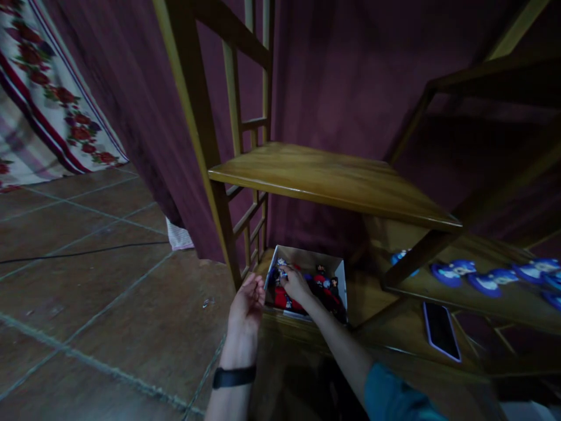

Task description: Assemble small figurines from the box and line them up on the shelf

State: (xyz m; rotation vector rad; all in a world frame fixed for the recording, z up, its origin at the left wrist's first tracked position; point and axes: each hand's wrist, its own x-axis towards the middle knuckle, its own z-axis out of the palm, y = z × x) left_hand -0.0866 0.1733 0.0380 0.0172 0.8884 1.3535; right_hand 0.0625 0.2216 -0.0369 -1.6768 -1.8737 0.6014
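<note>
A white-edged cardboard box (344, 275) sits on the lowest wooden shelf, with several small figures in red, black, white and blue inside. My right hand (295, 285) reaches into the box's left part, its fingers closed at a small white-and-dark figure (281, 264). Part of the contents is hidden under that hand and forearm. Just outside the box's left side, my left hand (249, 301) is turned palm up. Its fingers are loosely bent and apart, and nothing shows in them. A black band (234, 377) circles the left wrist.
A wooden shelf board (324, 175) juts out above the box, beside a wooden upright (205, 152). Several blue-and-white figures (453, 272) stand to the right, near a phone (442, 331). A dark cable (87, 252) crosses the tiled floor at left. Purple curtain (127, 105) hangs behind.
</note>
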